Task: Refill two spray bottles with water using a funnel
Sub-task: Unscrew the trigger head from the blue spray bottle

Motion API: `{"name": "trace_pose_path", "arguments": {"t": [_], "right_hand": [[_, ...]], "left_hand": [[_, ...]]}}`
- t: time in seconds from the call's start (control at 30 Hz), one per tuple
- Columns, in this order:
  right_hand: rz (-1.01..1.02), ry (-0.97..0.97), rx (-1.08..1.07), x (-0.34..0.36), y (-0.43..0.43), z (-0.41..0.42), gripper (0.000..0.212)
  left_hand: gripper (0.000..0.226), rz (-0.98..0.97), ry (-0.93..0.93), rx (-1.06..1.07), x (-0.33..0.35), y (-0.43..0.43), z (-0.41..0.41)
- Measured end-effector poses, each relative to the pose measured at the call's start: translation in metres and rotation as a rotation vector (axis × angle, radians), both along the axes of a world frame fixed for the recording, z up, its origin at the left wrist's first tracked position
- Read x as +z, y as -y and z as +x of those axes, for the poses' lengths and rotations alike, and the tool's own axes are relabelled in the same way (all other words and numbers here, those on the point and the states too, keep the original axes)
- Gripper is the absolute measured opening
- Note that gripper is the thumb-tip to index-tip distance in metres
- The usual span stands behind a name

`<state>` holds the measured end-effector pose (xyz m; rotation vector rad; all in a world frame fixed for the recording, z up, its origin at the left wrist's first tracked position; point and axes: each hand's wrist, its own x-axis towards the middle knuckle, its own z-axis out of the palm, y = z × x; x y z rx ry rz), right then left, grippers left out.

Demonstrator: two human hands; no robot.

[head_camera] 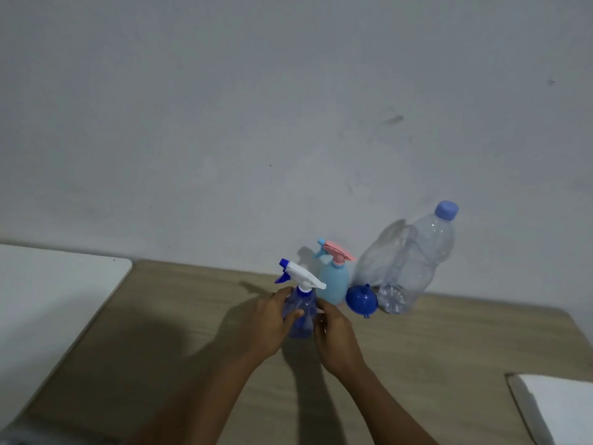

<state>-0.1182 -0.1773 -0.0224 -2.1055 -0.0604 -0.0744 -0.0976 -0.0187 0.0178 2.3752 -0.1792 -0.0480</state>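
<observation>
Standing upright on the wooden table (160, 348), towards its far edge, the translucent blue spray bottle (303, 316) is gripped from both sides; its white trigger head (305, 275) is seen screwed on, blue nozzle pointed left. The left hand (272, 319) is wrapped round the bottle's body, thumb laid across the front; the right hand (333, 335) is curled against the opposite flank, fingertips pressed to the plastic (both forearms are stretched in from the bottom edge, long shadows thrown across the wood).

Just behind and to the right, the pale blue spray bottle (333, 285) is found upright, capped by a pink trigger head (338, 250) that is also turned left; nothing is touching it. Right beside it the blue funnel (361, 300) is tipped over on the table, spout end up; whether it touches either neighbour cannot be told. Next along, the clear water bottle (414, 261) is set close to the grey wall (288, 107), its blue cap (446, 209) on; how much water is held cannot be judged.

At the left a white board (48, 300) is butted against the table; at the lower right a white slab (561, 409) is cut off by the frame.
</observation>
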Motion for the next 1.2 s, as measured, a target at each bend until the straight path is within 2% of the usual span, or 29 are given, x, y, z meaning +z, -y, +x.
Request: {"name": "trace_pose_path", "arguments": {"t": [0.2,0.47,0.67,0.77,0.87,1.07,1.2], "right_hand": [[0.018,0.0,-0.041,-0.006,0.017,-0.096,0.041],[0.068,-0.026,-0.072,-0.008,0.03,-0.169,0.044],[0.124,-0.08,-0.102,-0.002,0.031,-0.173,0.051],[0.249,-0.029,-0.184,0.012,0.026,-0.163,0.048],[0.305,0.013,-0.189,0.021,0.017,-0.148,0.041],[0.25,0.061,-0.199,0.018,0.009,-0.136,0.033],[0.187,0.106,-0.165,0.015,0.01,-0.136,0.048]], "left_hand": [[0.043,0.065,0.009,-0.071,0.007,0.01,-0.092],[0.042,-0.04,-0.059,-0.052,-0.022,0.023,-0.159],[0.054,-0.066,-0.116,0.002,-0.027,0.034,-0.164],[0.049,-0.073,-0.052,-0.03,-0.032,0.036,-0.159],[0.041,-0.091,-0.074,-0.053,-0.036,0.036,-0.155],[0.036,-0.124,-0.072,-0.05,-0.042,0.033,-0.153],[0.028,-0.152,-0.078,-0.042,-0.048,0.035,-0.153]]}}
